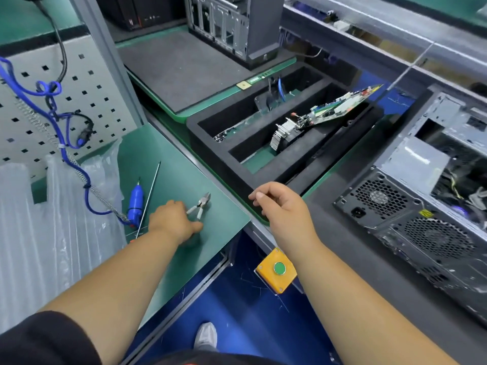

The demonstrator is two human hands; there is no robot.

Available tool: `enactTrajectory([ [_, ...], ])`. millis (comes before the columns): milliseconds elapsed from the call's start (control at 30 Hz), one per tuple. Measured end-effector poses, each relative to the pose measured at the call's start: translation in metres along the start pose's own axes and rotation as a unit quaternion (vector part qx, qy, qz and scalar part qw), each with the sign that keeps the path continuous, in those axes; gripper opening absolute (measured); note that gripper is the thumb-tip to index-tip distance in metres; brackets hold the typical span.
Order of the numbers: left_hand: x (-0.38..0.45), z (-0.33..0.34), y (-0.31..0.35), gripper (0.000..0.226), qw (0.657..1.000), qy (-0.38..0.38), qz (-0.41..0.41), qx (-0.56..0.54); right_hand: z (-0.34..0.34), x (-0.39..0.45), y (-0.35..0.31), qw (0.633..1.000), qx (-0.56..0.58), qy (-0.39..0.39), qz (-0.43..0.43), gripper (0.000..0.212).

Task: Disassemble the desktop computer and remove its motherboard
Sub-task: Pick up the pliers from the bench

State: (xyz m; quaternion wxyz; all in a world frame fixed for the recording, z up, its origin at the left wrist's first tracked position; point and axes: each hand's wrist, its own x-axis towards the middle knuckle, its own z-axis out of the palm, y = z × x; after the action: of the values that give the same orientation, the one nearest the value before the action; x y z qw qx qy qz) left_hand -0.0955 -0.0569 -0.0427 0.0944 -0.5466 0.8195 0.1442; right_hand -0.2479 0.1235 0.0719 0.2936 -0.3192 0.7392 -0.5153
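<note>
The green motherboard (340, 108) leans tilted in a black foam tray (210, 164), with a finned heatsink (283, 134) at its lower end. At the right lies the open desktop computer case (411, 206), its rear vents facing me. My left hand (172, 221) rests on the green side table, and its fingertips touch the handle ends of small cutters (201, 205); the thumb lies flat on the table. Over the bench edge in front of the tray hovers my right hand (279, 206), fingers loosely curled, with nothing visible in it.
A blue electric screwdriver (136, 202) on a coiled cord and a long thin rod (149, 196) lie left of the cutters. Bubble wrap (52, 227) covers the left. An empty metal chassis (229, 25) stands at the back. A yellow box with a green button (278, 270) hangs under the bench.
</note>
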Motion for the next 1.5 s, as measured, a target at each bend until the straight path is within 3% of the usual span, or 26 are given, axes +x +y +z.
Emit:
enactTrajectory([
  [67, -0.008, -0.007, 0.010, 0.030, 0.990, -0.012, -0.011, -0.143, -0.011, -0.006, -0.002, 1.000, 0.006, 0.004, -0.007, 0.021],
  [167, -0.021, -0.020, 0.033, 0.026, 0.943, -0.032, 0.010, -0.332, -0.031, -0.018, -0.005, 1.000, 0.012, 0.009, -0.020, 0.022],
  [267, -0.039, -0.041, 0.068, 0.015, 0.895, -0.034, 0.076, -0.438, -0.057, -0.030, -0.009, 0.999, 0.006, 0.020, -0.033, 0.021],
  [367, -0.069, -0.067, 0.118, 0.004, 0.841, -0.069, 0.161, -0.511, -0.088, -0.044, -0.016, 1.000, 0.007, 0.025, -0.015, 0.006],
  [533, -0.139, -0.102, 0.211, 0.005, 0.764, -0.153, 0.291, -0.555, -0.150, -0.074, -0.020, 1.000, 0.019, -0.010, 0.018, 0.085],
  [600, -0.168, -0.105, 0.245, 0.010, 0.748, -0.184, 0.326, -0.549, -0.179, -0.088, -0.021, 0.999, 0.041, -0.015, 0.023, 0.095],
  [700, -0.211, -0.102, 0.294, 0.013, 0.724, -0.223, 0.345, -0.555, -0.224, -0.109, -0.015, 0.999, 0.024, 0.000, 0.035, 0.090],
  [833, -0.255, -0.090, 0.346, 0.016, 0.732, -0.241, 0.376, -0.514, -0.270, -0.138, -0.003, 0.997, 0.063, 0.044, 0.029, 0.074],
  [1000, -0.284, -0.079, 0.387, 0.034, 0.741, -0.254, 0.410, -0.468, -0.315, -0.168, 0.007, 0.996, 0.011, 0.088, 0.020, 0.056],
  [1133, -0.290, -0.080, 0.410, 0.030, 0.724, -0.290, 0.424, -0.459, -0.332, -0.172, 0.011, 0.991, 0.038, 0.124, 0.035, 0.060],
  [1233, -0.282, -0.085, 0.424, 0.026, 0.742, -0.274, 0.447, -0.418, -0.340, -0.163, 0.015, 0.984, 0.067, 0.159, 0.052, 0.064],
  [1300, -0.271, -0.085, 0.433, 0.023, 0.761, -0.250, 0.450, -0.395, -0.346, -0.153, 0.019, 0.971, 0.093, 0.203, 0.086, 0.062],
  [1433, -0.236, -0.082, 0.455, 0.011, 0.797, -0.221, 0.423, -0.371, -0.358, -0.130, 0.028, 0.915, 0.229, 0.303, 0.138, 0.036],
  [1500, -0.215, -0.078, 0.468, 0.009, 0.801, -0.228, 0.403, -0.380, -0.364, -0.121, 0.030, 0.887, 0.303, 0.324, 0.125, 0.041],
])
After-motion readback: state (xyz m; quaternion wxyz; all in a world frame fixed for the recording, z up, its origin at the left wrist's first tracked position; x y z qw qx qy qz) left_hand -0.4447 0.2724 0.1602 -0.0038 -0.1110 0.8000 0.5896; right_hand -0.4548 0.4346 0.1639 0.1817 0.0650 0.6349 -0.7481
